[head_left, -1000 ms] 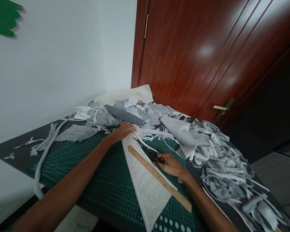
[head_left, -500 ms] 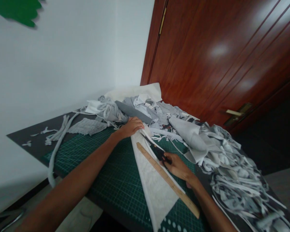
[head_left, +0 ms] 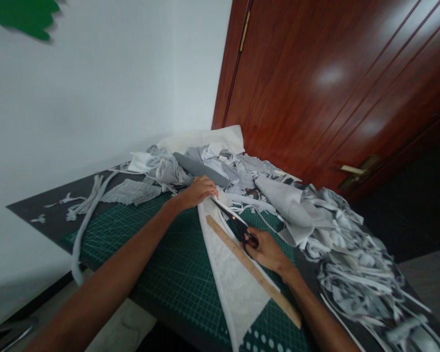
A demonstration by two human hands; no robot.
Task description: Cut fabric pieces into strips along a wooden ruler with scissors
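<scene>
My right hand (head_left: 266, 250) is closed round the handles of black scissors (head_left: 238, 226). Their blades point up and left, along the edge of a pale fabric piece (head_left: 230, 288). At the far narrow end of this fabric, my left hand (head_left: 201, 190) grips it with curled fingers, close to the scissor tips. A narrow strip of the cloth lies to the right of the blades. On top of the fabric rests a wooden ruler (head_left: 254, 271), running diagonally beside the scissors. Beneath it all is a green cutting mat (head_left: 172, 259) with grid lines.
Grey and white cloth scraps (head_left: 234, 171) are heaped along the back. A larger pile of fabric strips (head_left: 359, 274) covers the right side. Small scraps and a long pale cord (head_left: 90, 215) lie at left. A wooden door (head_left: 297, 98) stands behind the table.
My right hand has shifted slightly on the scissors, and their blades and handles look closer together. The left hand, the fabric and the ruler stay in place; the whole view drifts a little.
</scene>
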